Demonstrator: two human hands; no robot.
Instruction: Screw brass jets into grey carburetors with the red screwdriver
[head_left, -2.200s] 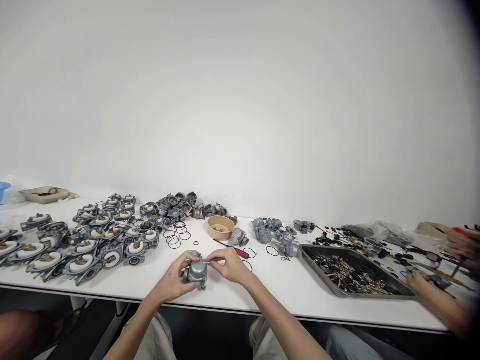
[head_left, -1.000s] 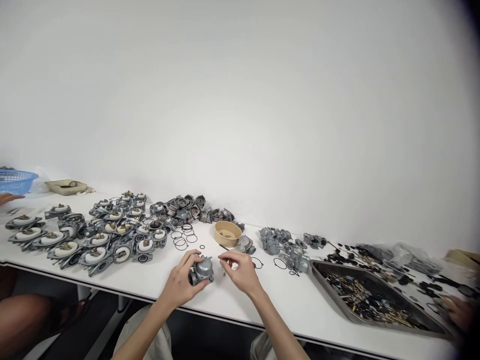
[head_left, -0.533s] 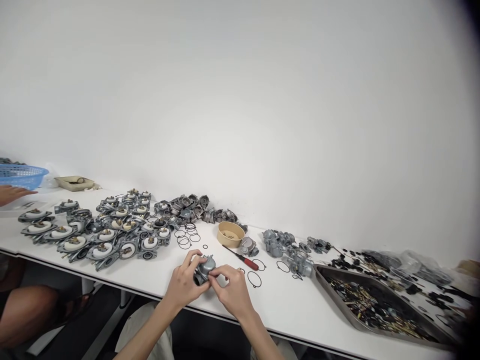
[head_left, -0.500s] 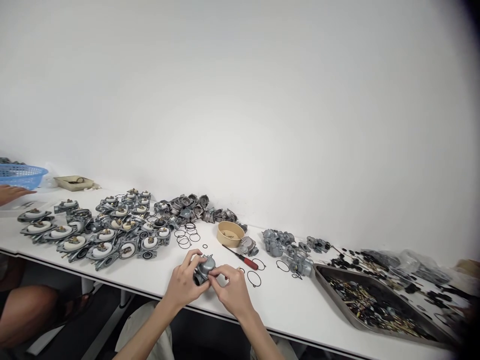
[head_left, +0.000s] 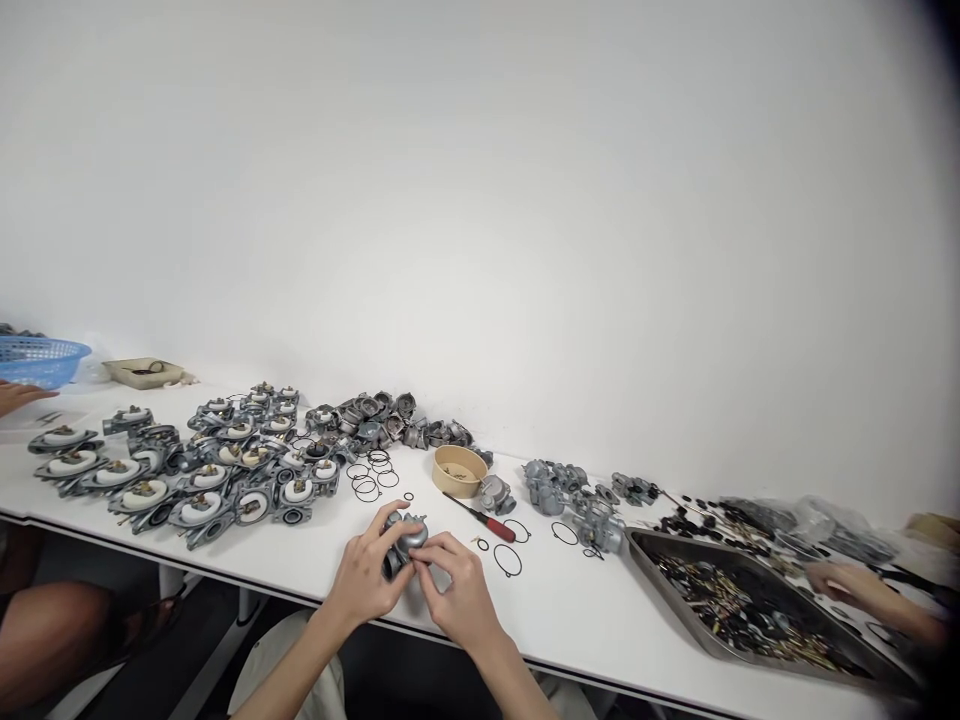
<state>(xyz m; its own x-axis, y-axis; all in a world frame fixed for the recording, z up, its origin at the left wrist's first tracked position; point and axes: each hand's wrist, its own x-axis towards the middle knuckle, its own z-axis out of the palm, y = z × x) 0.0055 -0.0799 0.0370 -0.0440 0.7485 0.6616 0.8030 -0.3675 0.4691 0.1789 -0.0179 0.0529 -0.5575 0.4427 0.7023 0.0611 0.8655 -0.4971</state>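
A grey metal carburetor (head_left: 412, 535) with a rounded bowl facing up is close to the table's front edge. My left hand (head_left: 367, 568) grips it from the left, fingers over the top and thumb low at the front. At its right side, my right hand (head_left: 456, 585) has thumb and forefinger pinched together against the body; whatever is between those fingertips is hidden. Just right of my hands lie a red-handled screwdriver (head_left: 499, 528), a small black ring (head_left: 483, 545) and a larger thin gasket ring (head_left: 508, 560). Another small O-ring (head_left: 409, 496) lies behind the carburetor.
Several open carburetors with white floats (head_left: 199, 508) cover the left side. A round tan container (head_left: 459, 470) stands behind the screwdriver. On the right, a metal tray (head_left: 675, 620) holds brass and black parts. Co-workers' hands show at the far left (head_left: 22, 396) and right (head_left: 862, 592).
A co-worker's hand has come in over the parts at the far right. My hands stay on the carburetor, with the right fingers shifted slightly along its side.
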